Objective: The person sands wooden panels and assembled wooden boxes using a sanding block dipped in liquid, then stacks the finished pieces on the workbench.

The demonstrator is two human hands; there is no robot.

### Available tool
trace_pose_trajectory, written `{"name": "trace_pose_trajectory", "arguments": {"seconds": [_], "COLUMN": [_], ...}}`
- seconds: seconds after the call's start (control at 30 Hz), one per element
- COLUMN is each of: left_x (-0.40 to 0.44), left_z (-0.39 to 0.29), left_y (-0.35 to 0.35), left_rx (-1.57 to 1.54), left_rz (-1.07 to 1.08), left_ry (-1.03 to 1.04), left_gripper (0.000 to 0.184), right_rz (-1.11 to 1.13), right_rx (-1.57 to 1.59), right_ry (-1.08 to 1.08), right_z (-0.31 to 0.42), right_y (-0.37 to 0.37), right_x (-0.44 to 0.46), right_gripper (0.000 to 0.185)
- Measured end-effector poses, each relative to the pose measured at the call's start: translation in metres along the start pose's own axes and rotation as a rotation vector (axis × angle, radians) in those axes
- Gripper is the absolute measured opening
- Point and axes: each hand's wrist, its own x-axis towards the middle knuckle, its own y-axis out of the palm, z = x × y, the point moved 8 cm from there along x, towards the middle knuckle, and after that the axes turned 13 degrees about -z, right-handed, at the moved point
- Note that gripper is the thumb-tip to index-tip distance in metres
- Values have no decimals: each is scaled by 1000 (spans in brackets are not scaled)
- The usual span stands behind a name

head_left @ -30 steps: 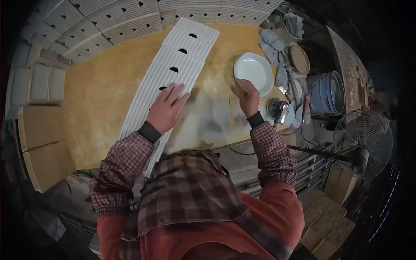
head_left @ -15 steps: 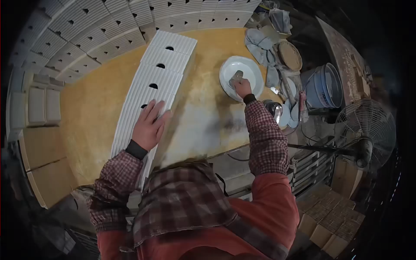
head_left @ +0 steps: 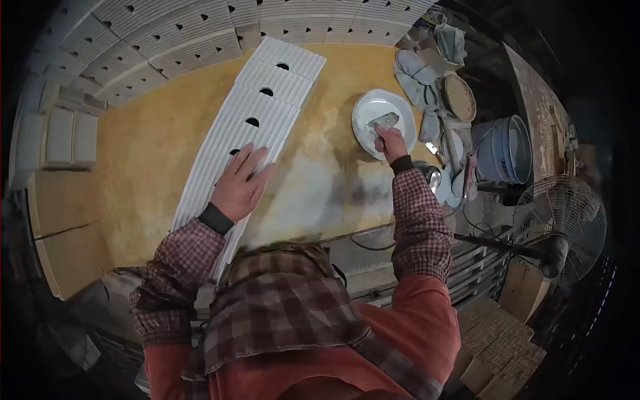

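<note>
In the head view, with the clock face centred on the picture, a row of ridged white blocks (head_left: 257,107) lies aslant on the yellowish worktable (head_left: 143,147), running from about eight o'clock up to just short of twelve. Dark half-round holes show along its upper face.

The left hand (head_left: 240,183), at ten o'clock, rests flat on the row with fingers a little spread, their tips by one of the holes; it grips nothing.

The right hand (head_left: 392,141), toward two o'clock, pinches a grey-green pad (head_left: 385,120), probably a sponge, though it is too small and blurred to be sure. The pad is over the white bowl (head_left: 365,112), between one and two o'clock; I cannot tell whether it touches the bottom.

Beyond the bowl, at one o'clock, lies a crumpled grey cloth (head_left: 415,70), with a round shallow basket (head_left: 460,98) beside it at two. A blue bucket (head_left: 493,150) stands between two and three, and a wire-caged fan (head_left: 563,230) at three. More ridged blocks (head_left: 190,50) are stacked along the table's far edge at eleven. Two cardboard boxes (head_left: 70,230) sit near nine.
</note>
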Motion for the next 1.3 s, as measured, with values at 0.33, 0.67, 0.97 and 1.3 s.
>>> {"name": "trace_pose_trajectory", "arguments": {"seconds": [0.33,0.67,0.97,1.3], "left_x": [0,19,16,14], "left_z": [-12,-12,-8,-9], "left_y": [-22,-23,-16,-13], "left_rx": [5,-52,-9,4], "left_rz": [-174,-240,-260,-237], "left_ry": [27,-145,-123,-112], "left_gripper": [25,31,31,32], "right_rz": [254,197,259,289], "right_rx": [-74,-743,-624,-1115], "right_ry": [-646,-1369,-1070,-1448], "right_z": [104,115,129,106], "right_y": [128,149,157,172], "right_x": [-178,-213,-197,-232], "right_gripper": [23,41,38,44]}}
